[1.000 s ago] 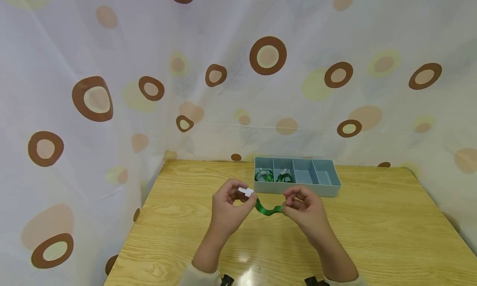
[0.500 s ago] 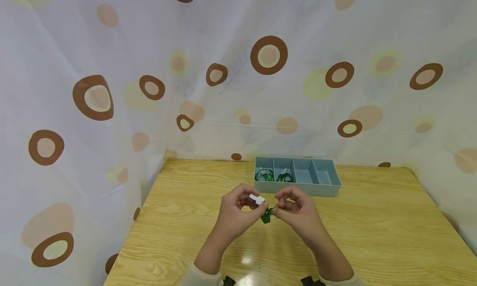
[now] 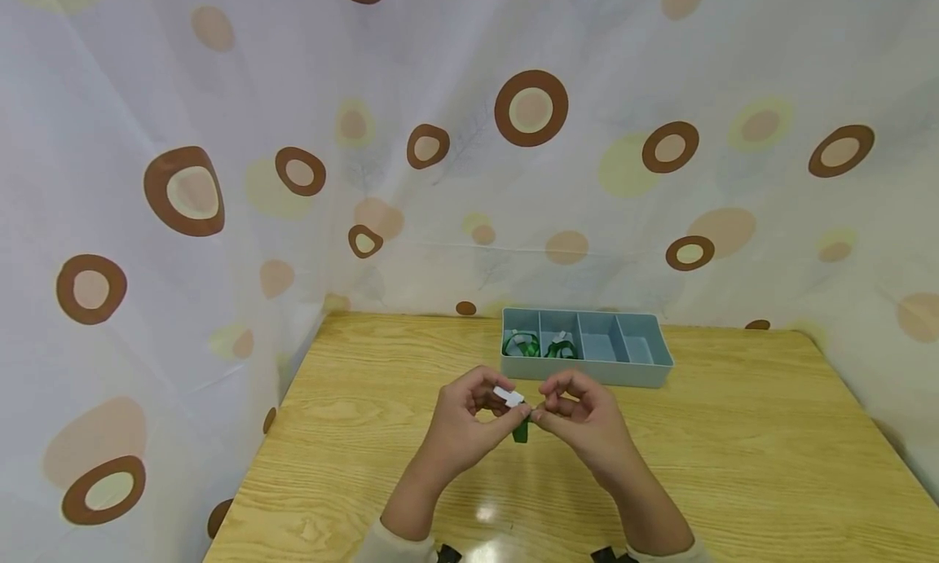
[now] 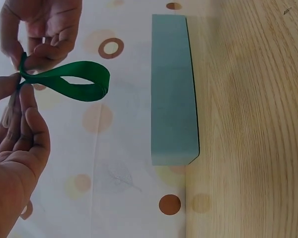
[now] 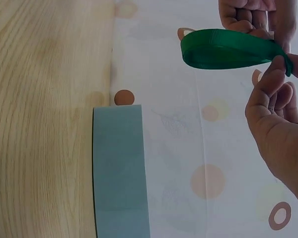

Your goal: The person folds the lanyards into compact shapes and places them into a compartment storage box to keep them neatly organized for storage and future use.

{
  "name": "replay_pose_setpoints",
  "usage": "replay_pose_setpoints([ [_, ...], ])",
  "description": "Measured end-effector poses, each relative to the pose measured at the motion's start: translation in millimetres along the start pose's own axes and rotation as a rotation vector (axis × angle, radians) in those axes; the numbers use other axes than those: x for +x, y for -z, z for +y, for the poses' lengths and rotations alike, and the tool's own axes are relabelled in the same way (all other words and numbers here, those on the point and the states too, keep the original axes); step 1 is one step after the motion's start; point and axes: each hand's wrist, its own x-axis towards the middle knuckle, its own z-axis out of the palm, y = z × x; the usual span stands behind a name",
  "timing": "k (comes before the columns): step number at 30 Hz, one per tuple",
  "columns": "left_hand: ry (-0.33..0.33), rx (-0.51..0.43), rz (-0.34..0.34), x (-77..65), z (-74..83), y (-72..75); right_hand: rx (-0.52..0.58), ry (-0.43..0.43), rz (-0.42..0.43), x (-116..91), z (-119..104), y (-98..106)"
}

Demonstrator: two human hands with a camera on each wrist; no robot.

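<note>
A green ribbon (image 3: 521, 431) is bent into a loop that hangs below my fingertips in the head view. Both wrist views show the ribbon loop (image 4: 87, 93) with its two ends brought together. My left hand (image 3: 469, 420) pinches the gathered ends between thumb and finger, with a small white plastic piece (image 3: 509, 397) sticking up from the same grip. Facing it, my right hand (image 3: 579, 416) pinches the ribbon at the join, its fingertips right at the left thumb. In the right wrist view, the right hand (image 5: 278, 119) lies below the ribbon loop (image 5: 223, 49).
Behind the hands stands a blue-grey divided box (image 3: 587, 373). Its two left compartments hold green ribbons (image 3: 522, 345) with white pieces; the two right ones show bare floors. The wooden table (image 3: 352, 433) ends at a patterned curtain (image 3: 455, 188).
My right hand has moved left until its fingertips meet the left hand's. The ribbon stretched between them has folded into a hanging loop. The left hand has shifted slightly right and down.
</note>
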Motion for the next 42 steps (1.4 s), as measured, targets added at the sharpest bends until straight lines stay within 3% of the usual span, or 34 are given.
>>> replay_pose_setpoints([
  [5,-0.016,-0.012,-0.032,-0.9,-1.5,3.9,0.018,-0.011,-0.024,0,1,1],
  [13,0.015,-0.026,-0.079,-0.7,-1.5,6.0,0.038,-0.035,-0.064,0,4,3],
  [21,0.002,0.008,-0.104,-0.2,1.5,6.7,0.014,-0.086,-0.036,1,5,3],
  [26,-0.015,0.035,-0.092,0.7,0.1,5.3,0.004,-0.067,-0.040,1,5,3],
  [35,-0.004,0.050,-0.062,1.1,-0.5,5.3,0.094,-0.013,-0.108,0,6,2],
  [42,-0.030,0.046,-0.041,1.1,-0.6,6.2,0.036,0.016,-0.117,0,11,-1],
])
